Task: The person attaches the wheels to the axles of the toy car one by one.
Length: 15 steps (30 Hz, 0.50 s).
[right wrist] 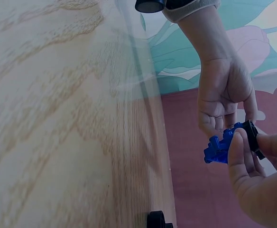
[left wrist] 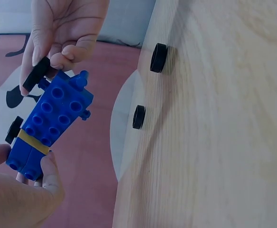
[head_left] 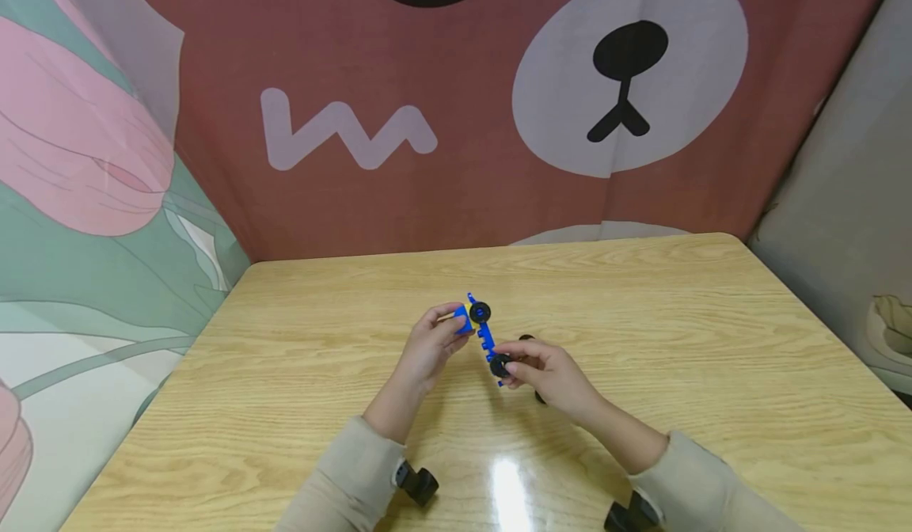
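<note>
Gripping blue brick car [left wrist: 53,116] with left fingers [head_left: 445,309]; pinching wheel [head_left: 500,365], right fingers [head_left: 530,347]. Can see loose wheels [left wrist: 159,58] whole only from left wrist

- I saw the block car [left wrist: 53,114] between the left hand [head_left: 431,346] and right hand [head_left: 552,374];
- two loose wheels [left wrist: 158,58] stood on the table [head_left: 285,358];
- the backdrop [head_left: 463,215] hung behind.

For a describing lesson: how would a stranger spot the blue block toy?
Find the wooden table. Above it, the left hand grips one end of the blue block toy; the right hand pinches a black wheel near the other. Unlike the loose wheels on the table, it is blue with a yellow band.
</note>
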Each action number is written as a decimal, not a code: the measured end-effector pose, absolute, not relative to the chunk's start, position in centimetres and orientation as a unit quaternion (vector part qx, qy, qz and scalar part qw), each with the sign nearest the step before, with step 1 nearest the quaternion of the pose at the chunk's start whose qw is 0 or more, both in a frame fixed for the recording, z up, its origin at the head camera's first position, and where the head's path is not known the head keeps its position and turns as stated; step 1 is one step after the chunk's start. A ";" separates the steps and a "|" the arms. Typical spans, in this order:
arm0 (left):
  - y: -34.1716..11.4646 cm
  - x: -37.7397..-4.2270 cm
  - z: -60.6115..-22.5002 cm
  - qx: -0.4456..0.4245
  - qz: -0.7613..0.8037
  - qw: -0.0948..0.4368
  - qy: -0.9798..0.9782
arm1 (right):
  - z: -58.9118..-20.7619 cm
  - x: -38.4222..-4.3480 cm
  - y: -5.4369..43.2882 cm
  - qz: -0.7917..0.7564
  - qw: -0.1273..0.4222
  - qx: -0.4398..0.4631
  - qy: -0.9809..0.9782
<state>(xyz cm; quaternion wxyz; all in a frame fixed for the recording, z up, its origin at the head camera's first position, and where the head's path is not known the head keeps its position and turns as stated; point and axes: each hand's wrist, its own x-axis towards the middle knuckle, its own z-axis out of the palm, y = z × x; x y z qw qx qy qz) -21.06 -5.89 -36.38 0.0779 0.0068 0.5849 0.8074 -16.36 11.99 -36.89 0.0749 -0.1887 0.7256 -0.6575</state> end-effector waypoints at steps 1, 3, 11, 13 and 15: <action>-5.9 -21.1 -36.4 0.008 0.805 0.078 0.587 | -36.9 -16.4 12.0 -0.656 0.076 -0.187 0.727; -5.9 -21.0 -36.4 0.009 0.803 0.081 0.590 | -36.9 -16.4 12.0 -0.655 0.079 -0.183 0.729; -5.9 -21.0 -36.5 0.014 0.798 0.087 0.597 | -37.0 -16.4 11.9 -0.654 0.085 -0.169 0.733; -5.9 -21.0 -36.5 0.011 0.798 0.088 0.596 | -37.0 -16.4 11.9 -0.648 0.083 -0.166 0.738; -6.0 -21.0 -36.5 0.010 0.797 0.087 0.597 | -37.1 -16.4 11.9 -0.644 0.084 -0.164 0.742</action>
